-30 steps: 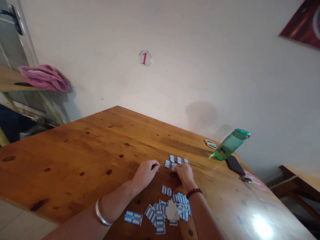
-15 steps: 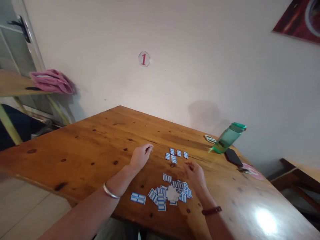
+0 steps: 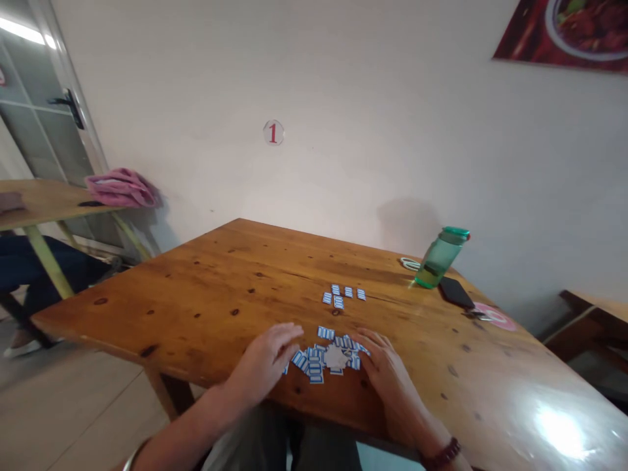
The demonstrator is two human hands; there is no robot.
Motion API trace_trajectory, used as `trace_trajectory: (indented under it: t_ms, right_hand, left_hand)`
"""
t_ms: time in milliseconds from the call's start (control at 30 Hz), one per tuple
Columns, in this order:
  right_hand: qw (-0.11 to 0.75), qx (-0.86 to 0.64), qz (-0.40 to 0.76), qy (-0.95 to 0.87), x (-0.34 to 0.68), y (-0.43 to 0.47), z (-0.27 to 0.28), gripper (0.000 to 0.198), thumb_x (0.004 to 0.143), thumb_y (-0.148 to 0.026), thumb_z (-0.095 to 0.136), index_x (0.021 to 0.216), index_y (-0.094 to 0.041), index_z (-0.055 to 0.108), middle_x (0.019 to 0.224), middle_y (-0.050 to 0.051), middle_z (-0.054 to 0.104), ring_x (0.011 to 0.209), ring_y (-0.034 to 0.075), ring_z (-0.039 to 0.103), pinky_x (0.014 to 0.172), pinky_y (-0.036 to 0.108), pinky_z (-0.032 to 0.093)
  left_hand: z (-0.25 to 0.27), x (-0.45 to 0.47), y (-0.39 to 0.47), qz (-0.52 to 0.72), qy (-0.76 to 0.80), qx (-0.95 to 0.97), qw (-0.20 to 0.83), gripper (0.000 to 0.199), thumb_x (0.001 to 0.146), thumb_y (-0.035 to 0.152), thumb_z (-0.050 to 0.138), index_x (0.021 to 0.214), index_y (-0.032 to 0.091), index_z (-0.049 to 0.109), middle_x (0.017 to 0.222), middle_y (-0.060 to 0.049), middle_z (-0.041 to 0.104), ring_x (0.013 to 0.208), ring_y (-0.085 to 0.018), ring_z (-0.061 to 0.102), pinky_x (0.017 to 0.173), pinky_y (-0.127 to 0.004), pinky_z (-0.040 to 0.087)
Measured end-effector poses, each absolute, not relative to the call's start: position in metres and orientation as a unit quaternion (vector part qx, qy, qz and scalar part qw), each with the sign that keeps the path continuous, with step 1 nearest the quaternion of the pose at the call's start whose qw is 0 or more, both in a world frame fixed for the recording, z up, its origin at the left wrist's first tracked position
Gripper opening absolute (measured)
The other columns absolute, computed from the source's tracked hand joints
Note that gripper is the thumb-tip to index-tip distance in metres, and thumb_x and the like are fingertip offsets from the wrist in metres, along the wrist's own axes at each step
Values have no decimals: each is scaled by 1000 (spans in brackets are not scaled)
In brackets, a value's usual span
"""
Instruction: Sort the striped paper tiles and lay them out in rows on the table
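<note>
A loose pile of small blue-and-white paper pieces (image 3: 315,371) lies near the table's front edge, with plain white pieces (image 3: 335,357) in its middle. My left hand (image 3: 265,358) is at the pile's left side, fingers stretched out and apart, partly covering a piece there. On the other side, my right hand (image 3: 385,358) rests over the pile's right edge with its fingers extended. Just behind the pile is a separate strip (image 3: 326,333) of the same blue-and-white kind. Farther back, several small pieces (image 3: 338,301) lie spread in a loose group.
Toward the right of the wooden table (image 3: 196,288) stand a green bottle (image 3: 441,257), a white coiled cable (image 3: 409,263), a black phone-like object (image 3: 456,292) and keys (image 3: 475,314) by a pink round sticker (image 3: 498,318). Pink cloth (image 3: 122,188) lies on another table, where a person's legs show.
Both hands have come back toward me to the pile's two sides, and their curled fingers have opened out. The left hand now covers the patch left of the pile. The view has shifted.
</note>
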State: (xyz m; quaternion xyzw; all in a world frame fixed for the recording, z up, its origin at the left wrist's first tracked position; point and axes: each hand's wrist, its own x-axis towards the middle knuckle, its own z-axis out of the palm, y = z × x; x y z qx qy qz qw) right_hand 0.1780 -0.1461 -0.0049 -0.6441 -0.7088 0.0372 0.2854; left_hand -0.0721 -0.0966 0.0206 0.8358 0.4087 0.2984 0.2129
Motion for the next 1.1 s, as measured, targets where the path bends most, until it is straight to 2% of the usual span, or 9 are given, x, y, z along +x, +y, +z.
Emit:
trace_trajectory:
  t_ms: [100,233,433,600,733,833,900,967,1100]
  right_hand:
    - [257,-660,29,-705,172,-150,-4,35,82,-19,41,109,-25,62,122,5,55,116,22,43,93,37,37]
    - [230,-671,18,-705,166,-154,-4,37,82,-18,41,111,-29,60,125,2,53,119,22,41,93,38,38]
    - [218,-682,4,-698,159,-161,-9,34,83,-21,42,109,-31,61,121,1,57,116,22,44,92,38,38]
    - [208,-698,-18,-685,158,-175,-11,32,83,-22,41,106,-32,61,117,2,59,109,22,50,86,35,41]
    - [235,-702,-23,-671,166,-179,-12,26,82,-28,44,98,-31,64,105,3,63,98,23,54,80,33,43]
    - [311,-686,4,-658,177,-174,-16,25,82,-32,44,92,-25,66,95,6,64,91,22,56,81,32,42]
    - [374,-678,44,-631,185,-170,-20,27,81,-35,43,89,-22,66,90,7,65,87,22,57,79,31,43]
    - [431,-677,99,-589,192,-168,-24,29,79,-40,44,84,-21,65,86,7,67,81,21,60,73,28,45]
    - [501,-672,191,-511,200,-172,-26,39,75,-51,46,77,-17,65,77,7,68,72,22,61,64,27,46]
  left_hand:
    - [4,-80,-131,185,380,889,175,43,84,36,45,127,29,43,135,-1,42,129,-23,29,107,-47,20]
    - [-3,-82,-146,104,379,908,142,56,81,52,42,132,35,30,143,-2,25,132,-28,17,104,-57,15]
    - [-2,-74,-142,81,388,906,151,58,78,56,43,131,37,30,143,-3,25,132,-31,14,102,-63,6]
    - [-4,-68,-141,90,397,901,148,57,80,56,40,132,35,31,143,-5,24,132,-32,13,101,-65,4]
    - [4,-63,-132,91,408,895,154,52,82,52,41,130,34,35,143,-4,26,132,-30,16,101,-64,8]
    - [17,-54,-115,137,423,885,136,44,84,41,43,127,30,42,139,-5,37,130,-27,26,103,-57,15]
    - [26,-43,-99,172,423,881,121,37,85,33,44,120,24,50,129,-7,50,122,-23,40,103,-45,25]
    - [33,-29,-83,169,415,887,112,30,83,26,47,110,18,58,115,-8,60,109,-20,51,95,-34,36]
    - [36,-1,-59,119,404,902,97,24,78,17,49,97,17,63,99,-8,65,97,-21,56,84,-31,42]
